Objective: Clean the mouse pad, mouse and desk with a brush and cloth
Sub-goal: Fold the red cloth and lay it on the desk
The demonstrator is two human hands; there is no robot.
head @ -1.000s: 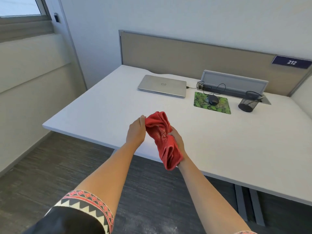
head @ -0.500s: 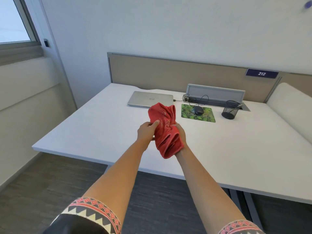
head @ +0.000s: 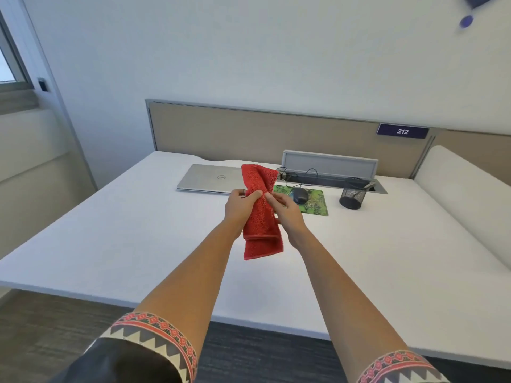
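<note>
Red terry cloth (head: 261, 214), bunched lengthwise, hangs above the white worktop (head: 132, 239), held between both hands. The left hand (head: 238, 210) has its fingers (head: 255, 194) curled round the cloth's middle; the right hand (head: 287, 214) pinches the same fold from the other side, thumb and fingers pressed onto the fabric. The cloth's upper end stands up above the hands and its lower hem droops below the wrists.

Behind it, a closed silver laptop (head: 210, 178) lies flat on the worktop. A green patterned mouse pad (head: 315, 204) sits to its right with a dark corded mouse (head: 300, 195) on it. A black mesh pen cup (head: 352, 193) stands beside the pad, near an open grey cable hatch (head: 329, 164). A beige partition panel (head: 249, 134) backs the worktop and carries a blue plate reading 212 (head: 402, 131).

White walls, a window frame (head: 13, 64) at left and grey carpet (head: 41, 327) surround the worktop.

The cloth covers the laptop's right edge and the pad's left corner. The cup's contents cannot be made out. Both black sleeves with patterned cuffs (head: 154, 333) are cut off by the lower edge.
</note>
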